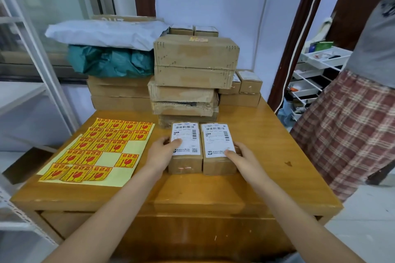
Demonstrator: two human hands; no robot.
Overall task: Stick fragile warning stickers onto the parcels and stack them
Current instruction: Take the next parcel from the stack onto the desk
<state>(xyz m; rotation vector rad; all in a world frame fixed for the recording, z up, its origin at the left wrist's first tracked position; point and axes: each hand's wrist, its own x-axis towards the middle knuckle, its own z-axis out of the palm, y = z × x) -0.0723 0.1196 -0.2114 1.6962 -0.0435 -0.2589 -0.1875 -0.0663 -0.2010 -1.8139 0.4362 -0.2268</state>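
Brown cardboard parcels, two of equal size, lie side by side and touching at the centre of the wooden worktop [256,156], each with a white shipping label on its top face. The left hand [161,153] holds the left parcel [185,147] from its outer side, thumb resting on the label; the right hand [241,156] holds the right parcel [218,149] likewise, index finger laid on the label's near corner. Each grip is thus closed on its own parcel, fingers curled round the outer edge, probably to square the pair together and steady them for labelling. Neither parcel appears to carry a fragile sticker yet.

The sticker sheet [119,174], pale yellow backing bearing yellow-and-red fragile stickers with several gaps, lies flat on the worktop just left of the left hand, apart from both parcels and within easy reach; one hand would have to release its parcel to peel a sticker.

Behind the pair, a stack of larger boxes [192,70] rises at the far edge of the worktop, flanked by a grey mailing bag [102,34] over a green bag [111,62] on the left. A person in a plaid skirt [350,130] stands at the right.
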